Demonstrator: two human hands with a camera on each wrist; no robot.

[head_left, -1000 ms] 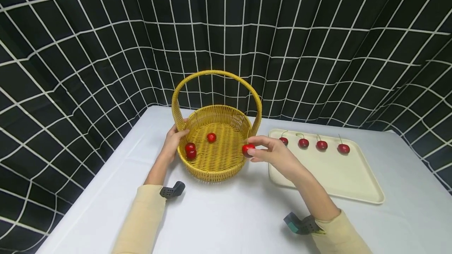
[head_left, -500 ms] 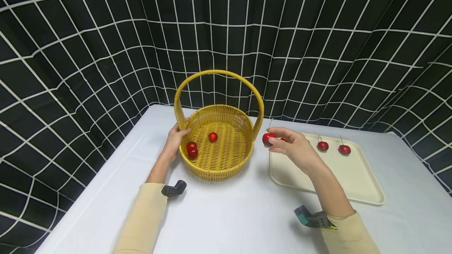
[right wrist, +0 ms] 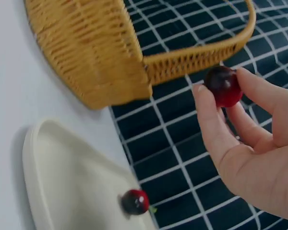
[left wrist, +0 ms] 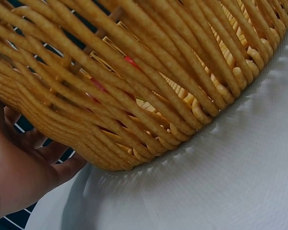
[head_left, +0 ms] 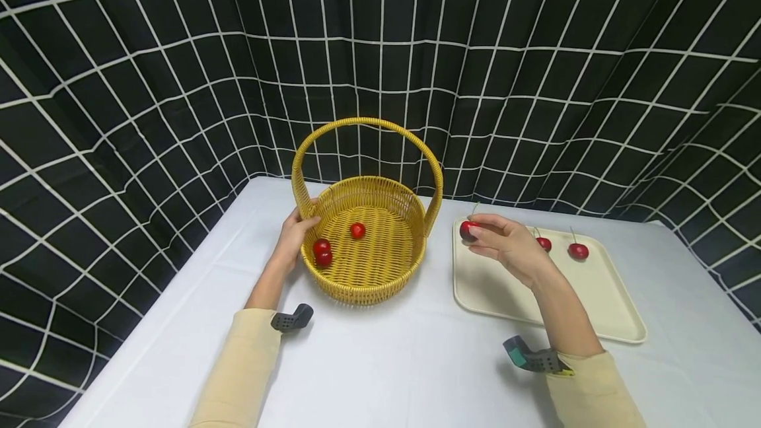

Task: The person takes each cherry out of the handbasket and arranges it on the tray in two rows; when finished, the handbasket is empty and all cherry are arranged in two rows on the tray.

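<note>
My left hand (head_left: 292,236) grips the left side of a yellow wicker basket (head_left: 364,294) near the foot of its arched handle. The thumb lies over the rim, and in the left wrist view the fingers reach round the outer wall. Three red cherries sit inside, two touching at the left and one cherry (head_left: 357,230) nearer the middle. Above the left end of a cream tray (head_left: 571,302), my right hand (head_left: 514,246) pinches a dark red cherry (right wrist: 223,86) between thumb and fingers, its stem pointing up. The right hand hides part of the tray's cherry row.
Two cherries show along the tray's back part, one cherry (head_left: 579,251) at the right and one partly behind the hand. In the right wrist view another cherry (right wrist: 135,201) rests on the tray. A black cloth with white grid lines (head_left: 380,51) hangs behind the white table (head_left: 380,362).
My right hand has moved right, from the basket's right rim to above the tray, with the cherry in its fingers. The left hand and basket stay in place.
</note>
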